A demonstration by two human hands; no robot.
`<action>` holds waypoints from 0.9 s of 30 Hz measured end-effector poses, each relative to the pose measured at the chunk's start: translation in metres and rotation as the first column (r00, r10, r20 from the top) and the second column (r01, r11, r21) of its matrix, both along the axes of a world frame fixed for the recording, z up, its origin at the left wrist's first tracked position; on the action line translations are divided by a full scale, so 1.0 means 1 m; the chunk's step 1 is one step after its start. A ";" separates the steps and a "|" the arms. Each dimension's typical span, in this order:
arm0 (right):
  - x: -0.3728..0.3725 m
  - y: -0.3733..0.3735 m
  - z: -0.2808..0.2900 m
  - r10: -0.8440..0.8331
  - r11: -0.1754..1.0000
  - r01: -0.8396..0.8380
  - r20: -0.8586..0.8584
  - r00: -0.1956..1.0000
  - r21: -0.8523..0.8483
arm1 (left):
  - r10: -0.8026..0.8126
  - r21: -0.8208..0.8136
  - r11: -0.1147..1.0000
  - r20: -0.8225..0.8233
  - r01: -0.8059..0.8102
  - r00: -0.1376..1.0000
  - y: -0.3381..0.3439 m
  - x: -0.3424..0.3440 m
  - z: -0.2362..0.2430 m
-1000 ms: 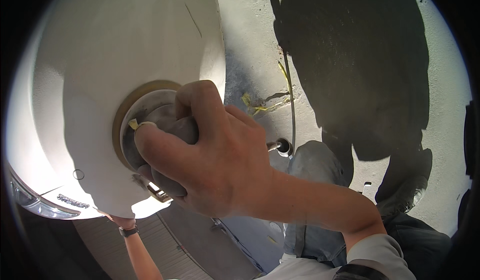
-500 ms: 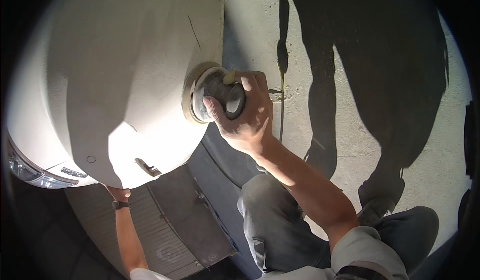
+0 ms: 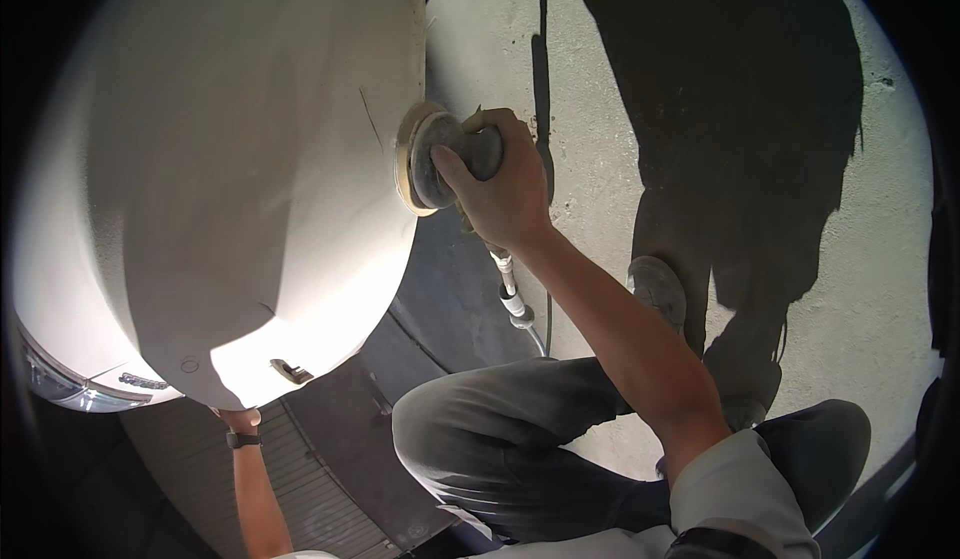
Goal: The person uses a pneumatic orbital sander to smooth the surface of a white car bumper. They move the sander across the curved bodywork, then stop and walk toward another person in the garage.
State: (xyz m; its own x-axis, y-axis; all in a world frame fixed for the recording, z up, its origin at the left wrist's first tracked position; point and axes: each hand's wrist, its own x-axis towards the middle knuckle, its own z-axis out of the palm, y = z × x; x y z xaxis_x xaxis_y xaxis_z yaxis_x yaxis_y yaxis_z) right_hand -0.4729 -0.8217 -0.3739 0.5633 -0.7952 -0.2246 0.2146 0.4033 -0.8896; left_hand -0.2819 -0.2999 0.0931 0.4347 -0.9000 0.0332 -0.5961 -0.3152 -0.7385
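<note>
In the head view, the right hand (image 3: 510, 184) is just above the middle of the frame, closed around the sander (image 3: 436, 159), with the thumb across its dark grey body. The sander is at the upper middle, tilted on its side, its round tan pad (image 3: 406, 164) turned to the left and overlapping the right edge of the white panel (image 3: 210, 209); whether the whole pad touches cannot be told. Below the hand, a pale fitting (image 3: 513, 302) runs down to a thin hose. The panel fills the upper left, with a thin dark line (image 3: 371, 119) left of the pad, and a small slot (image 3: 291, 371) and a drawn circle (image 3: 190, 365) near its lower end. A lamp (image 3: 65, 379) sits at the far lower left. The left hand (image 3: 240, 420), at the lower left, is at the panel's bottom edge; its fingers are partly hidden, so I cannot tell whether it grips. A dark watch (image 3: 243, 440) is on that wrist. Bent legs (image 3: 490, 419) in dark trousers cross the lower middle, and a large shadow (image 3: 740, 89) covers the pale ground (image 3: 590, 109) at the upper right
</note>
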 end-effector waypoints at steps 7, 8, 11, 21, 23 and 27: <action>-0.040 0.042 0.061 -0.102 0.892 0.246 0.361 0.927 -0.379 | 0.094 -0.065 0.993 0.001 -0.094 0.996 -0.003 -0.022 -0.004; -0.034 0.024 0.058 -0.077 0.901 0.206 0.327 0.942 -0.381 | 0.105 -0.075 0.992 0.002 -0.104 0.994 -0.004 -0.022 -0.005; 0.009 -0.063 0.032 -0.126 0.907 0.204 0.224 0.966 -0.369 | 0.120 -0.110 0.987 0.009 -0.119 0.993 -0.006 -0.020 -0.007; -0.022 -0.016 0.036 -0.005 0.890 0.177 0.379 0.925 -0.420 | 0.183 -0.212 0.961 -0.001 -0.180 0.983 -0.005 -0.032 -0.036; -0.025 -0.020 0.045 0.005 0.860 0.177 0.355 0.935 -0.479 | 0.193 -0.244 0.951 -0.004 -0.188 0.981 -0.009 -0.030 -0.043; 0.011 -0.105 0.049 0.016 0.887 0.054 0.148 0.989 -0.458 | 0.187 -0.352 0.914 -0.075 -0.201 0.980 -0.029 -0.024 -0.052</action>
State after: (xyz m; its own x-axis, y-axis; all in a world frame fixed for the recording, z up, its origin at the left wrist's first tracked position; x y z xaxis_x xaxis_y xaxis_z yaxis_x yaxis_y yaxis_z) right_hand -0.4622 -0.9263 -0.3252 0.5449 -0.8002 0.2505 0.3571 -0.0489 -0.9328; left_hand -0.3059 -0.3290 0.0412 0.6070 -0.7296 0.3149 -0.5228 -0.6651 -0.5332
